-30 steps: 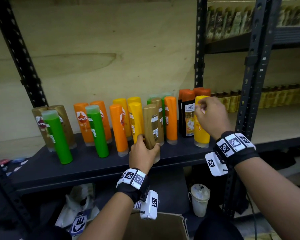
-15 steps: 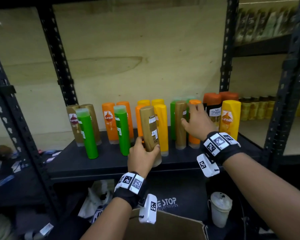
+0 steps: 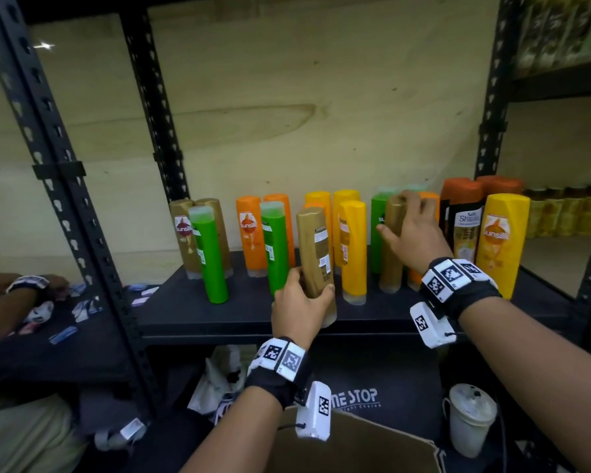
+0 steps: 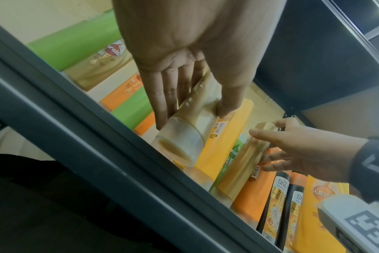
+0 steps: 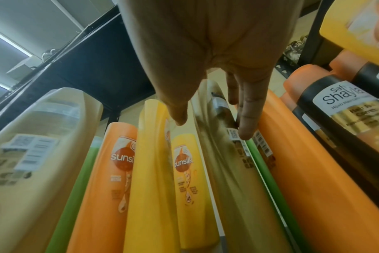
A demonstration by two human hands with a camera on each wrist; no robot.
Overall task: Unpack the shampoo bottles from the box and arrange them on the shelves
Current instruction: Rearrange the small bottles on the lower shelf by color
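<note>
Left hand (image 3: pixel 301 302) grips gold bottle (image 3: pixel 316 250); shelf (image 3: pixel 253 315) holds upright bottles.

"sunsilk" stands on the label of the large yellow bottle (image 3: pixel 502 244) at the right end of the shelf's (image 3: pixel 191 312) row; just left of that bottle, a black bottle (image 3: pixel 466 227) reads "Safi Shayla", with "Hijab Haircare" legible beneath in the right-wrist view; further left, "sunsilk" recurs on an orange bottle (image 3: pixel 249 233) and, furthest left, on a gold bottle (image 3: pixel 182 233); below the shelf, a dark panel (image 3: pixel 359 397) shows the partial lettering "ME STOP"; barcode stickers on the bottle backs are too blurred to read.
</note>
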